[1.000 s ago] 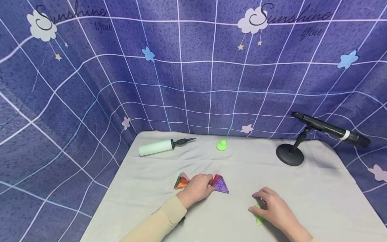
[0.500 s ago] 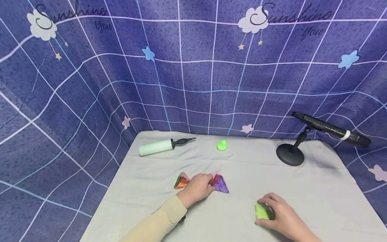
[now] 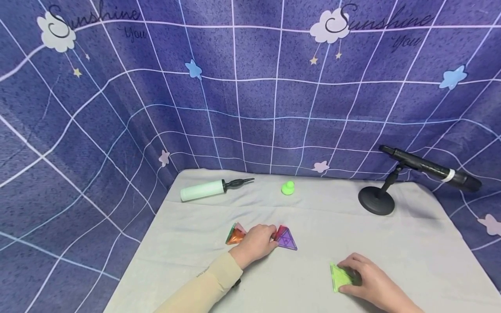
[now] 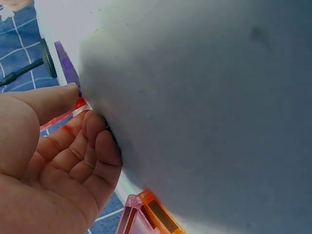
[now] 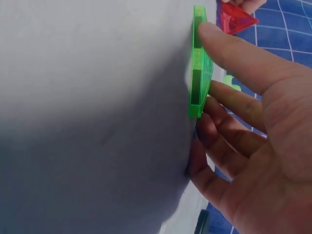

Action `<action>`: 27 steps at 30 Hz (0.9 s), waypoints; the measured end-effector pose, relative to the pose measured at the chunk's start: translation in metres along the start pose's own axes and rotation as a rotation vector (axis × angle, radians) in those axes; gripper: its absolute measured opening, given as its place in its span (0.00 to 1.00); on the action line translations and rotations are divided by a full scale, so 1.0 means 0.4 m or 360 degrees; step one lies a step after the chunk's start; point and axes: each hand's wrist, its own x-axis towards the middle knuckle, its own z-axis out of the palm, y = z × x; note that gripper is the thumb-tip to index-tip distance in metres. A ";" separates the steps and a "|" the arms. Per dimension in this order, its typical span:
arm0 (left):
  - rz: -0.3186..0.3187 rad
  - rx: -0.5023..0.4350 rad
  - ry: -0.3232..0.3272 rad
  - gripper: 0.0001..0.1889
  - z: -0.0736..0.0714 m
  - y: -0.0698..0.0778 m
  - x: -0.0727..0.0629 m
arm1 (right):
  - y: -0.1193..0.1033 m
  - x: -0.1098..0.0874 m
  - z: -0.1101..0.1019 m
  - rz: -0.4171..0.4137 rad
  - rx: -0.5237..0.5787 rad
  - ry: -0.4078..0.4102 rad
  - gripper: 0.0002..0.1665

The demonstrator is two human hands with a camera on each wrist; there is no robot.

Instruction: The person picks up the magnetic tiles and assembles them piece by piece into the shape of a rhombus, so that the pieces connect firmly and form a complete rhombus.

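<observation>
Just changed: the right hand (image 3: 369, 280) is being eased back to the right. Thumb and index were spread past the green triangle tile (image 3: 339, 278) a second ago; now they are being kept at its two sides, more of its face showing. Tile is sitting in almost the same spot on the table (image 3: 297, 278), front right. Read: a light pinch is being kept on it, so handling is now being done on that side.

Left hand (image 3: 255, 245) is being kept in place, fingers curled; the red tile (image 3: 279, 231) seems to be gripped between thumb and index, purple tile (image 3: 287, 240) just beside.

Around: orange tile (image 3: 236, 237) is being partly covered by the left hand, and a black object (image 3: 236, 283) mostly hidden by the left sleeve (image 3: 219, 274). Hand pump (image 3: 203, 190), green toy duck (image 3: 288, 188) and microphone (image 3: 426, 165) are standing or lying farther back, out of the way.
</observation>
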 end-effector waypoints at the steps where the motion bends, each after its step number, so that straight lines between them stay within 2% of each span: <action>1: -0.0001 -0.0001 0.0000 0.14 -0.001 0.001 0.000 | 0.001 0.001 -0.001 0.0002 0.0009 -0.0015 0.31; 9: -0.0010 -0.0016 -0.0010 0.14 -0.001 0.001 -0.002 | -0.008 0.010 -0.004 0.0101 0.0072 -0.0106 0.32; 17: -0.0002 0.0013 -0.0012 0.15 0.009 -0.006 0.001 | -0.033 0.034 -0.002 0.0442 0.0121 -0.0227 0.33; 20: 0.0000 0.0013 -0.0009 0.15 0.011 -0.007 0.002 | -0.036 0.042 0.004 0.0442 0.0081 -0.0183 0.32; 24: -0.0002 0.0008 -0.0013 0.14 0.012 -0.007 0.002 | -0.040 0.053 0.009 0.0372 0.0032 -0.0095 0.30; 27: -0.0006 0.0005 -0.0020 0.14 0.010 -0.006 0.001 | -0.042 0.064 0.011 0.0390 0.0023 -0.0082 0.30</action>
